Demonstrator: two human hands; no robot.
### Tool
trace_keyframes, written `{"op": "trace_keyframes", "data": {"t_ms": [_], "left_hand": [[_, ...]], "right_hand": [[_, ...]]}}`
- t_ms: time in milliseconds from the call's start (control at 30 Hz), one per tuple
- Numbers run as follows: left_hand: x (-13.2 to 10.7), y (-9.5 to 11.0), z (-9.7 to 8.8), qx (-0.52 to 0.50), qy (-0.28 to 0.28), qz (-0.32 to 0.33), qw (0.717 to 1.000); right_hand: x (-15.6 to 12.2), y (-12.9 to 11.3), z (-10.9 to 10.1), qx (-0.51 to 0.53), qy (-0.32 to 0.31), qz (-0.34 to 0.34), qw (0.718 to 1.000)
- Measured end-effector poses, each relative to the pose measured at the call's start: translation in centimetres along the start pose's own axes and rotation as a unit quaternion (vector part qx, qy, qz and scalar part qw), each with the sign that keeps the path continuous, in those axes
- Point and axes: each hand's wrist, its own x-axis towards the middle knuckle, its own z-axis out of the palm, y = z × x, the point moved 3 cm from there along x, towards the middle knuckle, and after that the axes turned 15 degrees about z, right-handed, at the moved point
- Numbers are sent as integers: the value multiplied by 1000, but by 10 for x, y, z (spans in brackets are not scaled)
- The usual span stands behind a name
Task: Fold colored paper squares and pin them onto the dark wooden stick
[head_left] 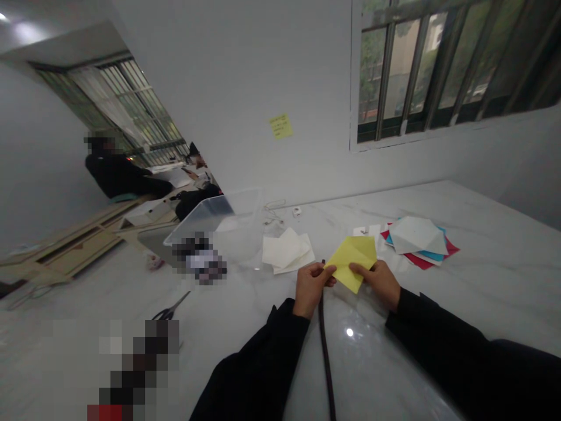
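A sheet of yellow paper [353,257], partly folded, is held up between my two hands over the marble-patterned table. My left hand [312,285] pinches its left corner between thumb and fingers. On the opposite side, my right hand [380,283] grips the paper with the thumb on top and the fingers hidden behind. A dark cord [325,351] runs down the table below my left hand. Close by on the left lie white paper sheets [287,250]. Beyond my right hand sits a stack of folded paper, with a white piece [416,235] over blue and red ones.
A clear plastic bin [205,219] stands at the left rear. Scissors [169,310] lie on the left of the table [495,280]. A small white block [297,211] and thin cable [272,215] are by the wall, under a yellow note [280,126]. Another person [116,172] sits far left.
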Motion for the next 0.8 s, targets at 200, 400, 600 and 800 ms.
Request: {"op": "trace_keyframes", "data": {"t_ms": [200,400,600,800], "left_hand": [[1,-1,-2,-8,25,2,1000],[-2,-1,3,-52,21,-23,998],[-14,1,19,-61,-44,-46,996],[-17,0,21,-33,-41,-36,998]], "right_hand": [[0,1,0,20,-2,-10,1000],[0,3,0,15,29,-16,999],[-8,-1,3,7,57,-23,998],[-15,-8,5,-15,80,-35,996]]}}
